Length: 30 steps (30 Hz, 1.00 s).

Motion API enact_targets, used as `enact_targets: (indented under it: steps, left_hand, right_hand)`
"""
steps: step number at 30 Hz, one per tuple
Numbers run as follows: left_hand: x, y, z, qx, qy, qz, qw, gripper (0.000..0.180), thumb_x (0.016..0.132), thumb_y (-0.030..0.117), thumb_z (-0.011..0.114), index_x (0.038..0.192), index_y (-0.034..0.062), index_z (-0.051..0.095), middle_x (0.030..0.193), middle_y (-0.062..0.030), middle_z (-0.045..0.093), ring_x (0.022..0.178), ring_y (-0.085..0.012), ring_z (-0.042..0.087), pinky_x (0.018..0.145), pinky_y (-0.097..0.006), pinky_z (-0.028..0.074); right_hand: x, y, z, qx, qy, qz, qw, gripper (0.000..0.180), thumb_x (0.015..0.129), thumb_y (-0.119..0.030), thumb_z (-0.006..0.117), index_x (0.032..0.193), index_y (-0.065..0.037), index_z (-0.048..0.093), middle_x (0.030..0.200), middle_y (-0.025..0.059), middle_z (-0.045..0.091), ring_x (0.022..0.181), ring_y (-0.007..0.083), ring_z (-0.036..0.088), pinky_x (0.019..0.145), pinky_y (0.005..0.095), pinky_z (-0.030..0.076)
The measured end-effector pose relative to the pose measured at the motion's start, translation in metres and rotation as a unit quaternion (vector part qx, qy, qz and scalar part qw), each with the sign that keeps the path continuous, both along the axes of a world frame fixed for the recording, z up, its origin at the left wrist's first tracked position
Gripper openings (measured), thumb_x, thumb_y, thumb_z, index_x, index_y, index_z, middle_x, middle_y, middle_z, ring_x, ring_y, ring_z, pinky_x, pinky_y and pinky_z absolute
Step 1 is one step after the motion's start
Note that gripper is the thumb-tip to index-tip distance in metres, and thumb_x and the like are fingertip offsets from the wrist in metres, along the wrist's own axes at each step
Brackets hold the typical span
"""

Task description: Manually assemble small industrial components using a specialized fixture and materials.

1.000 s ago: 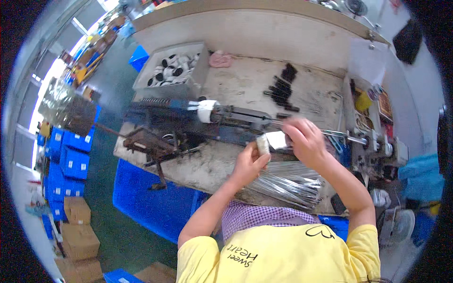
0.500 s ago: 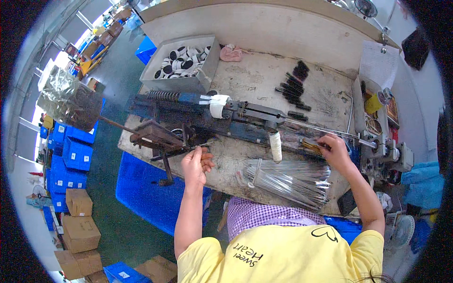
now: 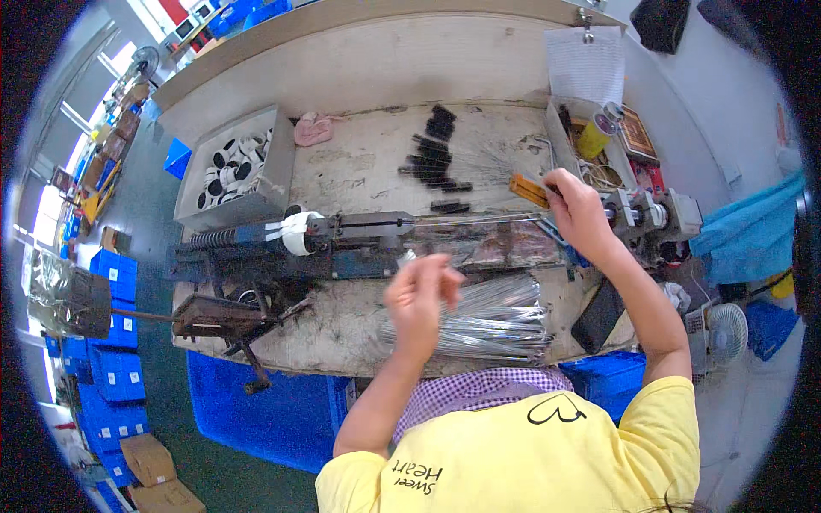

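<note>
My right hand (image 3: 577, 212) is closed around an orange-yellow bar-shaped piece (image 3: 528, 190), above the right part of a long dark bench machine (image 3: 359, 248). A thin metal rod (image 3: 487, 220) runs along the machine under that hand. In front of the machine, my left hand (image 3: 417, 299) is smeared by motion, so its grip is unclear. It hides most of the white-wrapped handle (image 3: 409, 256). Below and right of it lies a bundle of thin shiny metal rods (image 3: 487, 325). A white band (image 3: 298, 232) wraps the machine's left part.
A grey box (image 3: 275, 184) of white and black round parts stands at the back left. Black bristly pieces (image 3: 432, 162) lie mid-table beside a pink cloth (image 3: 313, 129). A tray with a yellow bottle (image 3: 596, 132) is at right. A blue bin (image 3: 256, 419) sits below the table.
My left hand has left the lever area at left and moved right to the handle. My right hand has lifted the orange-yellow piece up and away from the machine. The view has shifted.
</note>
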<state>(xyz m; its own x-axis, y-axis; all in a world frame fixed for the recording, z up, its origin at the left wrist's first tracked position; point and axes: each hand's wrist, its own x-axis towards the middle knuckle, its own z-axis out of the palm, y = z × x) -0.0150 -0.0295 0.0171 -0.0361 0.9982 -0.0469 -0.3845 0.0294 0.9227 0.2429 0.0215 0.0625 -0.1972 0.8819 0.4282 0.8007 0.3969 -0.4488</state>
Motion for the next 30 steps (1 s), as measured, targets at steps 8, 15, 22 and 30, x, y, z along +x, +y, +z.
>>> enact_targets:
  steps: [8, 15, 22, 30]
  left_hand:
    - [0.072, 0.048, -0.023, -0.066, -0.012, -0.227, 0.972, 0.019, 0.093, 0.020, 0.058, 0.088, 0.0032, 0.064, 0.065, -0.0047, 0.063, 0.049, -0.0099, 0.056, 0.043, -0.023, 0.041]
    - [0.038, 0.035, -0.010, -0.081, 0.057, -0.010, 0.995, 0.022, 0.099, 0.017, 0.050, 0.092, -0.0006, 0.060, 0.066, -0.0091, 0.064, 0.050, -0.0185, 0.063, 0.038, -0.026, 0.044]
    - [0.025, 0.035, -0.001, -0.135, 0.021, -0.010, 0.991, 0.025, 0.100, 0.019, 0.049, 0.090, -0.0019, 0.059, 0.067, -0.0118, 0.064, 0.050, -0.0210, 0.064, 0.036, -0.029, 0.047]
    - [0.019, 0.035, -0.002, -0.147, -0.218, -0.148, 0.953, 0.025, 0.098, 0.019, 0.054, 0.111, -0.0019, 0.054, 0.106, -0.0169, 0.064, 0.104, -0.0319, 0.064, 0.088, -0.044, 0.056]
  right_hand:
    - [0.013, 0.012, -0.009, -0.147, 0.189, 0.074, 0.968, 0.002, 0.090, -0.001, 0.056, 0.090, -0.001, 0.055, 0.069, 0.0087, 0.058, 0.059, 0.0118, 0.060, 0.055, 0.0292, 0.047]
    - [-0.034, 0.040, -0.018, -0.062, 0.060, 0.071, 0.994, 0.011, 0.081, -0.005, 0.063, 0.089, 0.001, 0.058, 0.080, 0.0206, 0.061, 0.079, 0.0402, 0.061, 0.067, 0.0421, 0.049]
    - [-0.068, 0.053, 0.000, -0.220, 0.067, 0.172, 0.958, 0.010, 0.081, -0.007, 0.068, 0.084, 0.001, 0.063, 0.066, 0.0097, 0.062, 0.066, 0.0153, 0.064, 0.060, 0.0321, 0.048]
    - [-0.060, 0.059, -0.010, -0.426, 0.272, 0.115, 0.855, 0.015, 0.087, -0.013, 0.068, 0.089, 0.002, 0.067, 0.069, 0.0017, 0.063, 0.060, 0.0060, 0.055, 0.057, 0.0223, 0.045]
